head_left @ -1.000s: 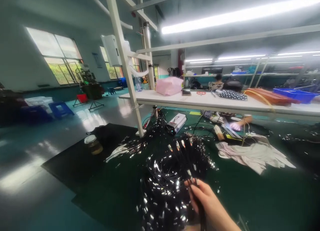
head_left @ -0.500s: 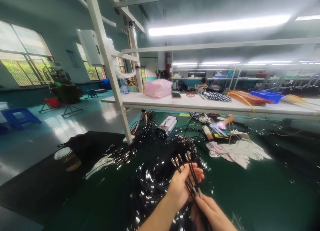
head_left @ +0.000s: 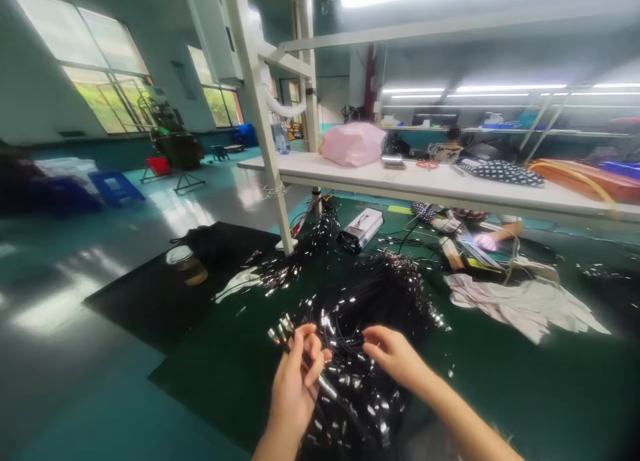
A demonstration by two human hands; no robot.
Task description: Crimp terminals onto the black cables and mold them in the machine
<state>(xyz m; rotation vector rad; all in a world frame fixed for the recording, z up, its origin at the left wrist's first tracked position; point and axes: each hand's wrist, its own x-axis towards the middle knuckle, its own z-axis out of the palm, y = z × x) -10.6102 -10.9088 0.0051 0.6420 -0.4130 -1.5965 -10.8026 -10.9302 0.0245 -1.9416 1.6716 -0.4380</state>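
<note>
My left hand [head_left: 296,384] is closed around a small bunch of black cables. Their metal connectors [head_left: 281,329] stick out past the thumb side, and another shiny piece shows below the fingers. To its right, my right hand [head_left: 393,356] hangs above the cable pile [head_left: 383,291] with fingers loosely bent and apart, holding nothing that I can see. This pile is a tangle of black cables with many silvery ends, lying on the dark green table and running beneath and between both hands.
A white glove [head_left: 239,282] and a lidded jar [head_left: 187,266] lie at left. Beyond the pile sits a silver box [head_left: 362,230]. Right of it are white cloth gloves [head_left: 525,304] and a co-worker's hand [head_left: 487,241]. A raised white shelf [head_left: 450,189] on posts crosses the back.
My hands have come apart. The left has moved leftward with the cables, while the right has let go of them and moved over the pile. The view has turned right and down.
</note>
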